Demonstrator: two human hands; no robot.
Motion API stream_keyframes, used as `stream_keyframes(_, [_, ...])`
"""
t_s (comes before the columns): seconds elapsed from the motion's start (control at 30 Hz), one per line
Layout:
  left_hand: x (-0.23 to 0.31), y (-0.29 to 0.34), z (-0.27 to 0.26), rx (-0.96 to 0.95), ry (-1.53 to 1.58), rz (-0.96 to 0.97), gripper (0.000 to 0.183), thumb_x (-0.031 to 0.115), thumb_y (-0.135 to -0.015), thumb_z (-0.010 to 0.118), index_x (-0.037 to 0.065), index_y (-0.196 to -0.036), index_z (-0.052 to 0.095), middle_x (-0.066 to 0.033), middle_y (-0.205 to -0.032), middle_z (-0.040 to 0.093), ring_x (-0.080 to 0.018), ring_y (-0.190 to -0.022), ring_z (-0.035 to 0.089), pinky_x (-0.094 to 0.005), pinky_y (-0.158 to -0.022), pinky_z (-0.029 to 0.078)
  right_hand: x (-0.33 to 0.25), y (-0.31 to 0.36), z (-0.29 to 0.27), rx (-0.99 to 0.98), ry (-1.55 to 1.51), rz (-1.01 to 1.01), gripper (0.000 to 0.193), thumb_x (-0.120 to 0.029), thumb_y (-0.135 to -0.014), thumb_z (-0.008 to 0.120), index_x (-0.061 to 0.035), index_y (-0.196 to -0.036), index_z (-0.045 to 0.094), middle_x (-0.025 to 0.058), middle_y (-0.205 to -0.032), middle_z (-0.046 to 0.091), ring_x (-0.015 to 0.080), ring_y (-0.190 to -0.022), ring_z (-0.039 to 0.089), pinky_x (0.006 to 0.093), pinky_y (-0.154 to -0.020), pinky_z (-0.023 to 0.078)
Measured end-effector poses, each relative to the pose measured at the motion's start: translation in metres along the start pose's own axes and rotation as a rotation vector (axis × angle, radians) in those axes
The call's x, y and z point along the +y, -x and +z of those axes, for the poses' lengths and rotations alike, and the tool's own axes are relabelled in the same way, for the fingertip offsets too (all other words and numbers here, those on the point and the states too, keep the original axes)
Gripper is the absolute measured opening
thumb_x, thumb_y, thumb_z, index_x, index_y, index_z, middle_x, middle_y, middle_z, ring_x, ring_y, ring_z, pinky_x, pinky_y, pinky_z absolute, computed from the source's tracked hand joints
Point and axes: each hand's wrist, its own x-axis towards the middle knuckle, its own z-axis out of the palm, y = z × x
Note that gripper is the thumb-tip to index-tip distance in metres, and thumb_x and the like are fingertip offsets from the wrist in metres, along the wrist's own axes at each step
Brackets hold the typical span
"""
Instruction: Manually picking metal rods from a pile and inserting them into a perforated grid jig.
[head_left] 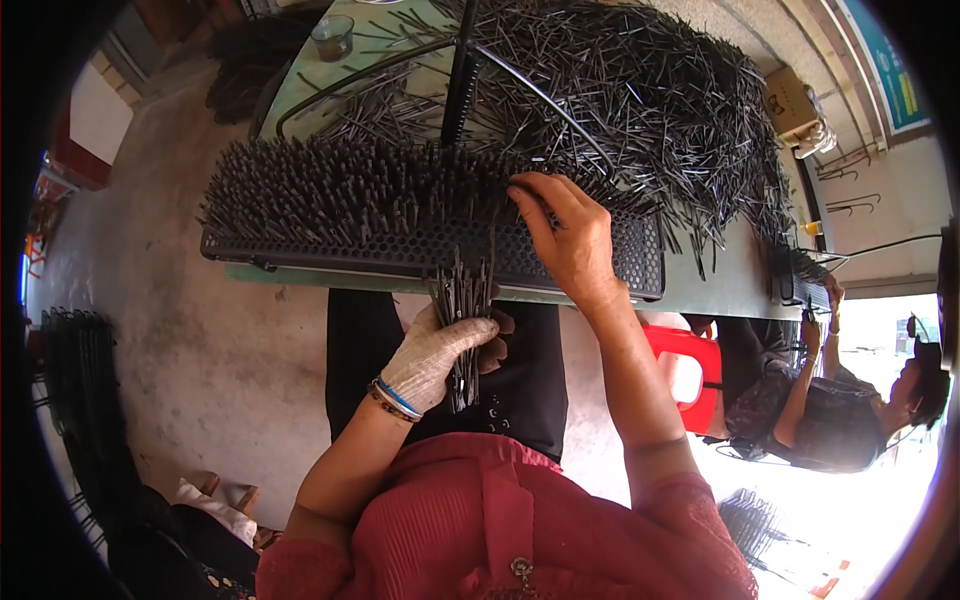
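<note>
A long black perforated rack [635,250] lies along the near edge of the green table. Thin black sticks [310,190] stand upright in its holes over the left and middle parts, while holes show bare at the right end. My left hand [435,360], in a pale glove with dark fingertips, is closed round a bundle of black sticks [458,285] just in front of the rack. Over the rack, right of its middle, my bare right hand [575,235] has thumb and forefinger pinched together. Whatever sits between those fingertips is lost against the dark sticks.
A big heap of loose black sticks [640,90] covers the table behind the rack. A black metal frame [460,95] rises there. Far left stands a glass [333,38]. At right are a red stool [680,370] and a co-worker [830,410] handling another rack.
</note>
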Motion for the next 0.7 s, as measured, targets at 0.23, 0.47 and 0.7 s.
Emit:
stream_keyframes(0.23, [0.002,0.001,0.001,0.005,-0.013,0.004,0.034,0.004,-0.087,0.061,0.004,-0.120,0.052,-0.0125,-0.095,0.068,-0.0168,-0.072,0.066,-0.0283,-0.062,0.056,-0.009,0.006,-0.006,0.041,-0.064,0.229,0.015,-0.004,-0.085,0.068,0.0014,-0.099,0.068,0.0118,-0.087,0.068,0.0178,-0.073,0.066,0.0272,-0.068,0.050])
stream_keyframes(0.47, [0.000,0.000,0.001,-0.001,-0.037,0.009,0.040,0.004,-0.087,0.060,0.005,-0.126,0.050,-0.0117,-0.097,0.067,-0.0162,-0.072,0.066,-0.0286,-0.063,0.056,0.005,0.015,0.003,0.099,0.102,0.130,0.020,-0.008,-0.085,0.066,-0.0032,-0.105,0.067,0.0100,-0.093,0.063,0.0277,-0.082,0.060,0.0356,-0.072,0.047])
stream_keyframes(0.7, [-0.001,0.001,-0.001,0.025,-0.045,-0.006,0.043,0.003,-0.086,0.060,0.006,-0.128,0.049,-0.0109,-0.098,0.067,-0.0154,-0.071,0.065,-0.0280,-0.062,0.056,0.001,0.015,-0.004,-0.048,0.341,0.020,0.025,-0.010,-0.086,0.065,-0.0050,-0.110,0.068,0.0095,-0.100,0.058,0.0272,-0.090,0.055,0.0381,-0.081,0.042])
